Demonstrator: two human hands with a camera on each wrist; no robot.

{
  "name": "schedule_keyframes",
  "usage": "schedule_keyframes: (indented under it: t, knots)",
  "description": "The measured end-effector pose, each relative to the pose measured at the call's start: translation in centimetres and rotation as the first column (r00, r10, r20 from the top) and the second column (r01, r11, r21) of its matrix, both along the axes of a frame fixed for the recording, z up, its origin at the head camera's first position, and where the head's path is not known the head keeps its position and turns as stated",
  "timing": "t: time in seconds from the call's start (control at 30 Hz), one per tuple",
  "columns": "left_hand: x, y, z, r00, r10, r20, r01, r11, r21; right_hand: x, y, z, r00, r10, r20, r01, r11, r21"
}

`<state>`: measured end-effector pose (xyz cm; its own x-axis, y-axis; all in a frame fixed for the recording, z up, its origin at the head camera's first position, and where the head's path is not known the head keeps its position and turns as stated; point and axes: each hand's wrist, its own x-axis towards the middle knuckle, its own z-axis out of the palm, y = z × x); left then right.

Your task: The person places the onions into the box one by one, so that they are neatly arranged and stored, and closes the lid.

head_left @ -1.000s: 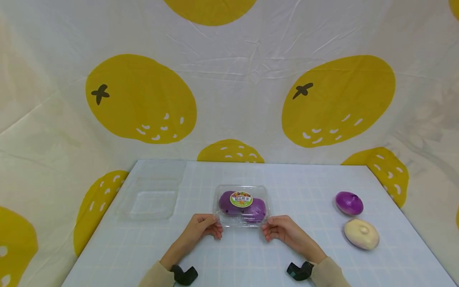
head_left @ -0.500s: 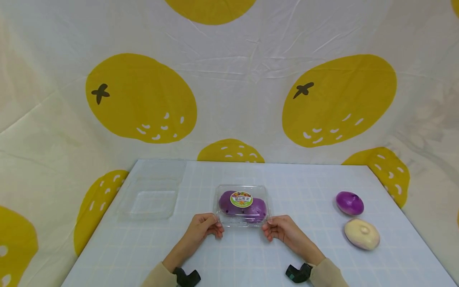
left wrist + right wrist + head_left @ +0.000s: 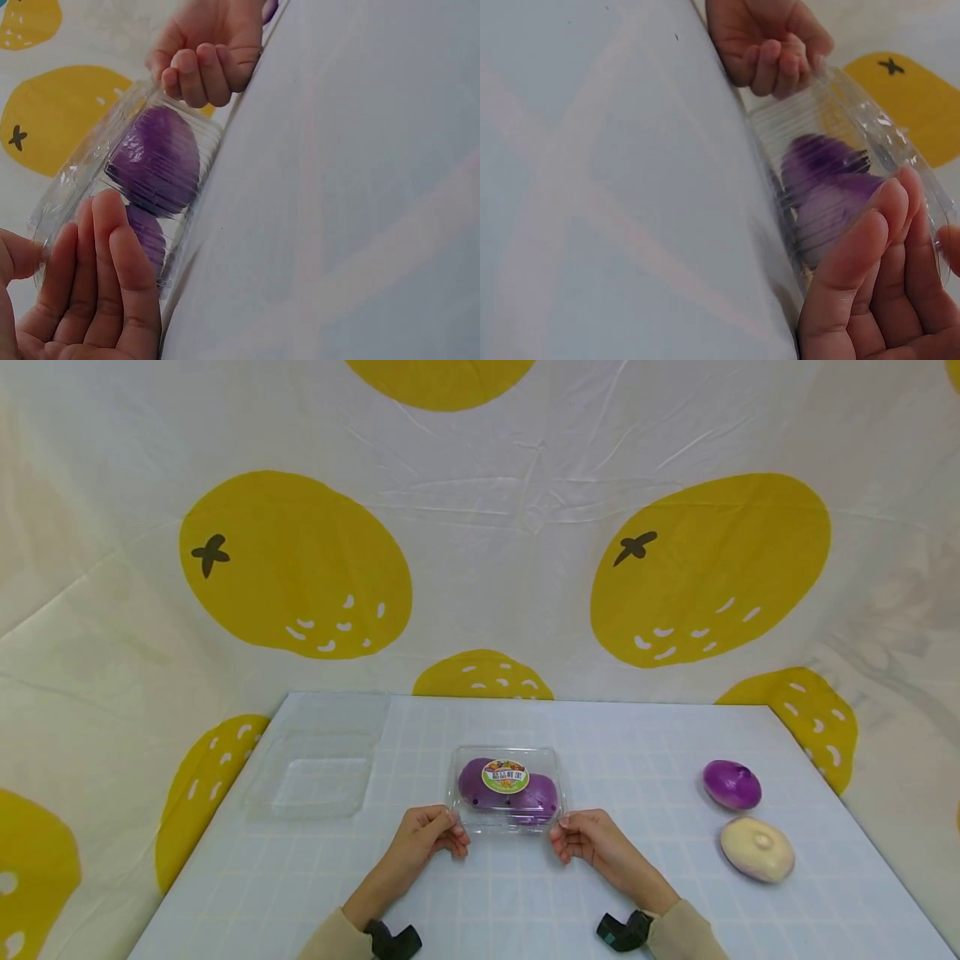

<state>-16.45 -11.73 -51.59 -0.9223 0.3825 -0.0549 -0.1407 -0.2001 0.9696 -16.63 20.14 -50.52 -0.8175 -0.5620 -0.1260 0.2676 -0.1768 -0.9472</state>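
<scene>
I see the clear plastic box [image 3: 507, 790] sitting low in the middle of the head view, on the white gridded table [image 3: 637, 752], lid closed, a round sticker on top and two purple vegetables [image 3: 525, 797] packed inside. I judge it light and thin-walled: the shell should flex and crackle if squeezed, its smooth ribbed sides are likely slippery, and the load inside makes it a little bottom-heavy. The near corners, where the rim and lid flange meet, look to me like the firmest places to take hold, rather than the soft middle of the lid.

My left hand [image 3: 426, 835] is at the box's lower-left corner, fingers curled, with the thumb over the rim; in the left wrist view the fingers [image 3: 112, 277] lie along the ribbed wall and the thumb at the left edge of the frame pinches the flange. My right hand [image 3: 588, 842] mirrors it at the lower-right corner; in the right wrist view its fingers [image 3: 870, 255] press against the clear wall at the lower right of the frame, and the thumb just shows beyond the rim. So both hands grip the box at its near corners, and it rests on the table.

At the left of the head view lies an empty clear tray [image 3: 318, 781]. At the right are a loose purple vegetable [image 3: 732, 784] and a cream one [image 3: 757, 849] just below it.
</scene>
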Motion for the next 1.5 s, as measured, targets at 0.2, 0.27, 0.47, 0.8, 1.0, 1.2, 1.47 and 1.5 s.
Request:
schedule_keyframes:
  t: [0.2, 0.27, 0.47, 0.8, 1.0, 1.2, 1.47, 1.5]
  knots:
    - [0.1, 0.0, 0.2, 1.0, -0.002, -0.012, 0.002, 1.0, -0.001, 0.0, -0.1, 0.3, 1.0, -0.004, 0.002, 0.004, 1.0, 0.016]
    - [0.0, 0.0, 0.2, 1.0, 0.0, -0.009, 0.0, 1.0, -0.003, 0.0, -0.1, 0.4, 1.0, -0.009, 0.005, 0.009, 0.999, 0.032]
    - [-0.3, 0.1, 0.3, 1.0, 0.005, 0.009, -0.005, 1.0, -0.028, -0.4, -0.2, 0.6, 0.998, -0.039, 0.046, 0.035, 0.995, 0.089]
    - [-1.3, 0.2, 0.6, 0.999, 0.018, 0.049, -0.014, 0.997, -0.077, -0.9, -0.2, 1.0, 0.995, -0.09, 0.031, 0.085, 0.987, 0.135]
    - [-1.9, 0.2, 0.7, 0.999, 0.028, 0.038, -0.024, 0.996, -0.091, -1.5, -0.3, 1.2, 0.993, -0.113, 0.043, 0.107, 0.986, 0.13]
    - [-2.7, 0.4, 0.7, 0.999, 0.034, 0.019, -0.032, 0.995, -0.095, -2.2, -0.5, 1.2, 0.986, -0.159, 0.056, 0.149, 0.978, 0.147]
    - [-4.3, 0.8, 0.8, 0.997, 0.07, 0.042, -0.065, 0.993, -0.094, -3.5, -0.8, 1.4, 0.977, -0.204, 0.059, 0.193, 0.968, 0.161]
    - [-4.4, 0.8, 0.9, 0.997, 0.071, 0.042, -0.067, 0.993, -0.093, -3.6, -0.8, 1.4, 0.977, -0.207, 0.056, 0.196, 0.967, 0.161]
